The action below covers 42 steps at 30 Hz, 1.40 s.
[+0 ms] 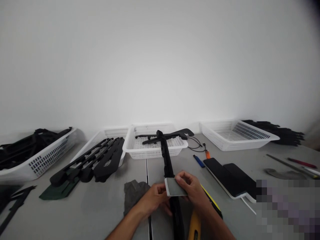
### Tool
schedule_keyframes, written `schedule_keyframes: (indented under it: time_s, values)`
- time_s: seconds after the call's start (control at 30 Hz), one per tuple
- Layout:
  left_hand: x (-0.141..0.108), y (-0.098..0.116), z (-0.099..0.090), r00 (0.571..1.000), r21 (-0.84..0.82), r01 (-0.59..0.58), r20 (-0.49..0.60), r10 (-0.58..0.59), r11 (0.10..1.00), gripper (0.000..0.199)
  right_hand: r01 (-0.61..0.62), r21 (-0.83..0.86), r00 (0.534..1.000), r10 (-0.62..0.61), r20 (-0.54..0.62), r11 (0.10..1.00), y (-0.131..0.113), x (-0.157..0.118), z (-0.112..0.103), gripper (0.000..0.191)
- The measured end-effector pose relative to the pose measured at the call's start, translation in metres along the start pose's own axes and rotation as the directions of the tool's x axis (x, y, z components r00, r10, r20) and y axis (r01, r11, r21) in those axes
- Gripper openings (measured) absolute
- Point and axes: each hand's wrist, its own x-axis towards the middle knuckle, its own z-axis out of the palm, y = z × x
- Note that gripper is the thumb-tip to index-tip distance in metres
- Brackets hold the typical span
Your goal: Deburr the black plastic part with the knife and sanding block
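Note:
In the head view a long black plastic trim piece (167, 160) runs away from me, its far end crossing above a white basket. My left hand (158, 199) has its fingers curled around the near part of this piece. Between the thumb and fingers of my right hand (191, 186) is a flat rectangular pad (175, 187), grey with a white edge. The pad lies across the black piece and hides part of it. Beside my left hand rests a crumpled grey cloth (135, 194). A yellow-handled tool (194, 226) sits under my right forearm, partly covered.
A white basket (143, 154) stands behind my hands, with black parts over it. To the left, several black trim pieces (110, 160) lean on another basket. Two dark-screened devices (222, 176), a blue cutter (199, 161) and another white basket (225, 145) are on the right.

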Motion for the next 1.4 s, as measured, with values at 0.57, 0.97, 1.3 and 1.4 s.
schedule_keyframes:
  time_s: [0.57,0.97,1.3,1.4]
  values:
    - [-0.003,0.008,0.002,0.993,-0.150,-0.081,-0.101,0.066,0.985,0.059,-0.014,-0.037,1.000,0.014,-0.016,0.999,-0.003,-0.001,-0.005,0.053]
    - [-0.003,0.007,0.007,0.986,-0.165,-0.121,-0.130,0.100,0.979,0.056,0.011,-0.097,0.999,-0.007,0.037,0.995,-0.008,-0.001,-0.011,0.046]
    - [-0.002,0.009,0.006,0.978,-0.131,-0.105,-0.194,0.078,0.986,0.053,0.049,-0.175,0.999,-0.044,0.030,0.983,-0.015,-0.003,-0.015,0.040]
    - [-0.002,0.010,0.005,0.976,-0.123,-0.117,-0.198,0.091,0.985,0.051,0.061,-0.184,0.998,-0.063,-0.009,0.981,-0.015,-0.003,-0.013,0.042]
